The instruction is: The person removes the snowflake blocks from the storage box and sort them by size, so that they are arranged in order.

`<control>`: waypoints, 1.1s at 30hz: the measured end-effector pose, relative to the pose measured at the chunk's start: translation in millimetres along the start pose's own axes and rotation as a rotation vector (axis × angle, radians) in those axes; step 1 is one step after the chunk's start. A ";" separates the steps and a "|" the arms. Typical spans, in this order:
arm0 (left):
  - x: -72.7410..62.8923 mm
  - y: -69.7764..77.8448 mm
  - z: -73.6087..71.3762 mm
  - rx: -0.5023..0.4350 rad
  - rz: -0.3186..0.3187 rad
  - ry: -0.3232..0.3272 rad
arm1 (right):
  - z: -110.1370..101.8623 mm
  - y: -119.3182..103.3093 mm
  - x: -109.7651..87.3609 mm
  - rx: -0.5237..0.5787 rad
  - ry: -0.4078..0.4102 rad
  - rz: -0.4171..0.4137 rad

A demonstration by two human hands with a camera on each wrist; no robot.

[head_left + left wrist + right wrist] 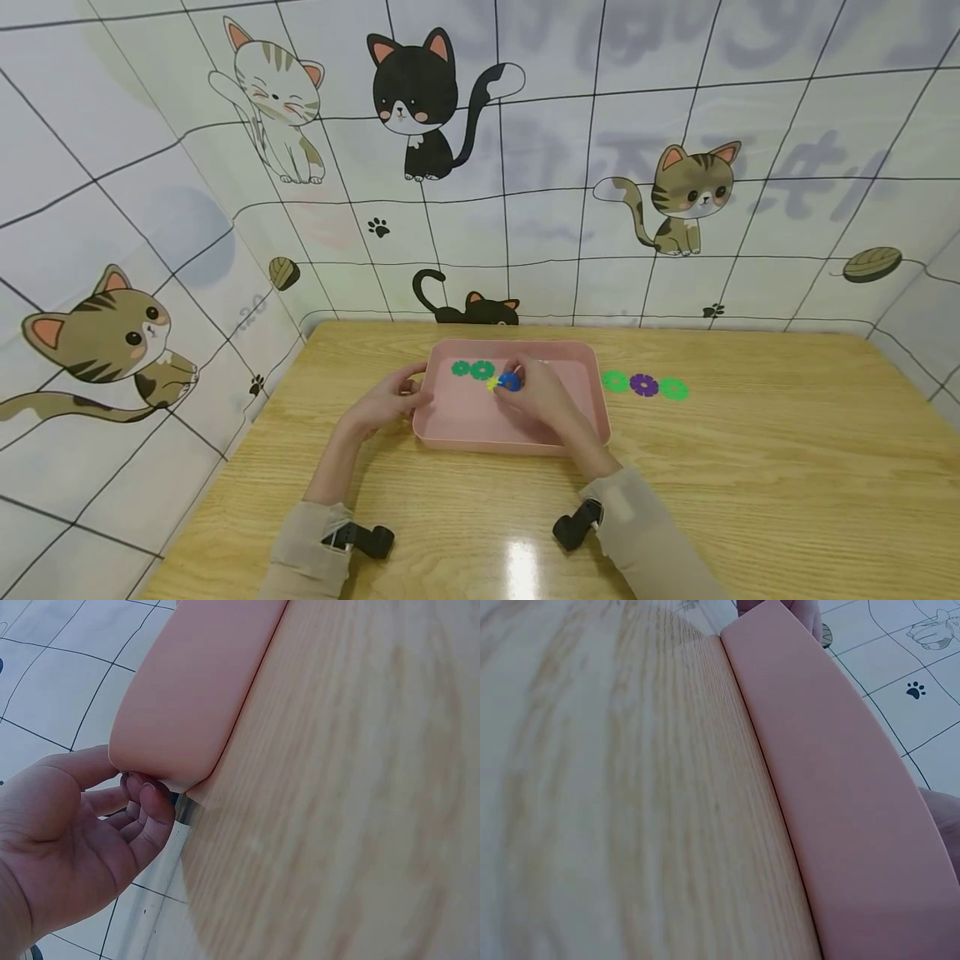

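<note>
A shallow pink tray (457,421) stands on the wooden table. My left hand (382,404) holds the tray's left side; in the left wrist view its curled fingers (154,817) meet the tray's corner (180,742). Over the tray's middle, my right hand (536,392) pinches a blue notched disc (509,382) between thumb and fingers. A small yellow piece (492,384) shows right beside the blue disc; whether they touch I cannot tell. Two green flower-shaped discs (482,370) lie side by side near the tray's back wall. In the right wrist view the tray's outer wall (832,765) hides most of the right hand.
On the table (750,467), right of the tray, a row holds a light green disc (615,382), a purple disc (644,385) and another light green disc (674,389). Behind the table rises a wall covering (555,283) printed with cats and grid lines.
</note>
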State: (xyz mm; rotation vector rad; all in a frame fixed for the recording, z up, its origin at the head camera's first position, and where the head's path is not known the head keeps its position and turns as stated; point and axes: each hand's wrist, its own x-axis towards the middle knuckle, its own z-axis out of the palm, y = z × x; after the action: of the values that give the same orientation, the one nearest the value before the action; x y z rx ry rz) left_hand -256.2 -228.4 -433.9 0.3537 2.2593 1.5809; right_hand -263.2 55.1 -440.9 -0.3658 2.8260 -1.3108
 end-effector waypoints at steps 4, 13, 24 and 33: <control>-0.7 1.1 0.5 0.004 -0.002 0.003 | -2.7 1.7 -2.7 0.005 0.009 -0.026; 1.4 -2.4 -1.2 -0.008 0.004 -0.008 | -17.3 8.8 -13.0 0.010 0.057 -0.111; -0.4 -1.4 -1.0 -0.019 0.001 -0.004 | -49.2 14.8 -26.3 0.169 0.051 -0.079; -1.9 1.8 0.4 -0.006 -0.009 0.003 | -74.0 24.6 -36.6 0.179 0.089 -0.058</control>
State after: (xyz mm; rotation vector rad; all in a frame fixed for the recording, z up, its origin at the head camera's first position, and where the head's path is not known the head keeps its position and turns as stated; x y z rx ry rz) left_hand -254.3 -228.2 -432.0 0.3389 2.2546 1.5840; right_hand -240.2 134.0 -414.7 -0.3970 2.7571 -1.6160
